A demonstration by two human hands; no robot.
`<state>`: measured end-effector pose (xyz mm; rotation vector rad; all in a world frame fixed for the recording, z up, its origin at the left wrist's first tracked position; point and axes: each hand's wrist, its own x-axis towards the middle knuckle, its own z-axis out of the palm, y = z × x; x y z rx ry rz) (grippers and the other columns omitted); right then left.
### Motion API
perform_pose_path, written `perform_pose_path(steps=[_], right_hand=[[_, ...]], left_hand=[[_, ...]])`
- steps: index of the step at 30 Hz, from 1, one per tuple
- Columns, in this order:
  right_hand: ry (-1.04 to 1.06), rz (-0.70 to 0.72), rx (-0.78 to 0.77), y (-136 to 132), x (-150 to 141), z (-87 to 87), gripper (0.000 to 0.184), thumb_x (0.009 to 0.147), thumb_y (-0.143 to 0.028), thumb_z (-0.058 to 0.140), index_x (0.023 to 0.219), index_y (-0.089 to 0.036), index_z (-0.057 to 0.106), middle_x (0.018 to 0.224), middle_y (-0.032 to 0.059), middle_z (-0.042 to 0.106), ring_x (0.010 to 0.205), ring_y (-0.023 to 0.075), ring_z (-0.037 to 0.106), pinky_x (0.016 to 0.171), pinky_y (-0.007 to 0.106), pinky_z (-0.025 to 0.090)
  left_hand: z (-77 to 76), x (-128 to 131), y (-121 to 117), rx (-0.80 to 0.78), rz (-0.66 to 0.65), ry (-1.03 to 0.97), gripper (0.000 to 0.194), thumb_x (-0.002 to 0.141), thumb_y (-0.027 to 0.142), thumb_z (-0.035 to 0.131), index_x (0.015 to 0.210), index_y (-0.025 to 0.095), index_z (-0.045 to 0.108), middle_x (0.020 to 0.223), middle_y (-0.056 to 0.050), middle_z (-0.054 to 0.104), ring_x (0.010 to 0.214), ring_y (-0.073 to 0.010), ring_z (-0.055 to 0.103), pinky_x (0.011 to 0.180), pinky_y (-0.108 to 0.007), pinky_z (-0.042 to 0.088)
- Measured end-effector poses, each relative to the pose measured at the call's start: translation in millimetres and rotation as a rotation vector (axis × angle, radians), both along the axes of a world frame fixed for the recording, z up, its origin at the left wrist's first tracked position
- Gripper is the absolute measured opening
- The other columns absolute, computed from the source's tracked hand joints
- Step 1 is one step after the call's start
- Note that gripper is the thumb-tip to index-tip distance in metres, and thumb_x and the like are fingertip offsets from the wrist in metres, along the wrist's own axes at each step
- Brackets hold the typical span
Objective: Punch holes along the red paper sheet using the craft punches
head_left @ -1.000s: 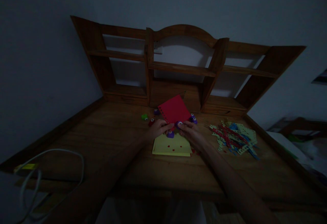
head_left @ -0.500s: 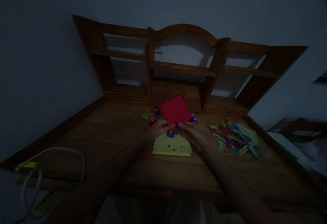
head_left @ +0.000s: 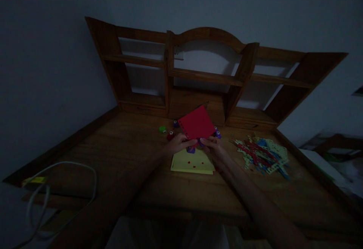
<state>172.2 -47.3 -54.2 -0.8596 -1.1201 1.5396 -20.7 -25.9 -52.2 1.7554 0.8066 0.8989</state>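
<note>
Purple toy (head_left: 201, 142) lower in right fingers (head_left: 208, 142)

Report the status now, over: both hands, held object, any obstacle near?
Left hand at lower edge of red sheet, grip unclear. Right hand grips small purple piece there. Close below: second purple piece, by yellow paper.

I am in a home, in a dim room with plain walls. Beyond my hands stands a wooden desk hutch (head_left: 210, 77) with open shelves and an arched top, and a wall socket (head_left: 178, 54) is visible behind it. The wooden desk (head_left: 136, 139) lies under my hands. To the right of my right hand (head_left: 214, 145) there is a heap of coloured plastic strips (head_left: 263, 154); farther right, beyond the desk edge, I see a wooden frame (head_left: 340, 141) with pale cloth (head_left: 350, 165) beside it.
</note>
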Motion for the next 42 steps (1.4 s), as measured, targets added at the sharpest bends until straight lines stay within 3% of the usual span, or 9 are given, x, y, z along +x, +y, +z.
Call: perform_pose_path(steps=[6, 10, 17, 22, 26, 31, 35, 39, 42], right_hand=[[-0.001, -0.033, 0.017, 0, -6, -1.8, 0.023, 0.061, -0.035, 0.085, 0.07, -0.02, 0.07, 0.07, 0.0011, 0.064, 0.062, 0.0134, 0.051, 0.058, 0.027, 0.037], [-0.018, -0.029, 0.062, -2, -7, -3.6, 0.022, 0.068, -0.035, 0.081, 0.071, -0.018, 0.068, 0.064, -0.0007, 0.058, 0.057, 0.011, 0.045, 0.055, 0.026, 0.031], [-0.066, -0.044, 0.093, -5, -8, 0.0, 0.027, 0.069, -0.038, 0.08, 0.065, -0.018, 0.063, 0.058, -0.0033, 0.052, 0.053, 0.0091, 0.039, 0.052, 0.026, 0.024], [-0.058, -0.035, 0.068, -4, -10, 2.5, 0.028, 0.069, -0.043, 0.079, 0.069, -0.018, 0.066, 0.06, -0.003, 0.056, 0.051, 0.0085, 0.04, 0.051, 0.026, 0.026], [-0.052, -0.033, 0.019, -3, -8, 1.8, 0.03, 0.071, -0.046, 0.077, 0.081, -0.018, 0.07, 0.073, 0.0004, 0.064, 0.052, 0.0086, 0.043, 0.05, 0.025, 0.028], [-0.051, -0.067, 0.004, 1, -6, 1.0, 0.038, 0.075, -0.056, 0.069, 0.073, -0.018, 0.068, 0.065, 0.0009, 0.062, 0.049, 0.0096, 0.044, 0.046, 0.025, 0.028], [0.01, -0.096, -0.034, 3, -7, 1.4, 0.04, 0.073, -0.059, 0.07, 0.074, -0.019, 0.066, 0.066, 0.0002, 0.062, 0.048, 0.0091, 0.045, 0.044, 0.024, 0.028], [0.075, -0.08, -0.03, 4, -7, 1.9, 0.041, 0.074, -0.06, 0.068, 0.076, -0.02, 0.066, 0.066, 0.0001, 0.062, 0.049, 0.0096, 0.046, 0.045, 0.025, 0.029], [0.069, -0.061, -0.039, 5, -6, 1.2, 0.042, 0.075, -0.062, 0.066, 0.074, -0.02, 0.065, 0.063, 0.0001, 0.062, 0.047, 0.0096, 0.045, 0.046, 0.025, 0.03]], left_hand=[[9.1, 3, -8, -0.045, 0.023, -0.122, 0.04, 0.083, 0.053, 0.056, 0.088, 0.015, 0.066, 0.091, -0.006, 0.068, 0.082, -0.0176, 0.061, 0.073, -0.025, 0.047], [6.5, 4, -5, 0.009, 0.056, -0.157, 0.035, 0.083, 0.049, 0.059, 0.092, 0.016, 0.066, 0.098, -0.006, 0.068, 0.093, -0.0185, 0.061, 0.084, -0.026, 0.047], [-2.1, 3, 1, 0.004, 0.089, -0.133, 0.037, 0.082, 0.05, 0.06, 0.085, 0.013, 0.064, 0.079, -0.004, 0.066, 0.075, -0.0165, 0.06, 0.068, -0.025, 0.047], [-0.1, 0, 2, 0.007, 0.163, -0.076, 0.044, 0.084, 0.054, 0.056, 0.066, 0.014, 0.058, 0.054, 0.002, 0.051, 0.049, -0.0095, 0.044, 0.047, -0.021, 0.033], [-1.5, 0, 4, -0.001, 0.244, -0.075, 0.05, 0.084, 0.059, 0.052, 0.057, 0.016, 0.05, 0.048, 0.004, 0.043, 0.045, -0.009, 0.04, 0.045, -0.022, 0.03], [-7.9, -2, 11, 0.009, 0.382, 0.013, 0.057, 0.084, 0.064, 0.047, 0.049, 0.018, 0.044, 0.042, 0.004, 0.04, 0.042, -0.01, 0.04, 0.047, -0.023, 0.029], [-5.5, -4, 13, 0.156, 0.514, 0.103, 0.05, 0.087, 0.059, 0.046, 0.058, 0.018, 0.056, 0.047, 0.0, 0.049, 0.055, -0.0168, 0.053, 0.053, -0.025, 0.035], [5.8, -3, 7, 0.395, 0.587, 0.12, 0.033, 0.089, 0.047, 0.05, 0.084, 0.019, 0.067, 0.074, -0.006, 0.066, 0.084, -0.0224, 0.061, 0.077, -0.03, 0.043], [12.1, -4, 0, 0.439, 0.592, 0.109, 0.025, 0.088, 0.039, 0.053, 0.097, 0.02, 0.066, 0.088, -0.006, 0.068, 0.092, -0.0211, 0.061, 0.085, -0.03, 0.042]])
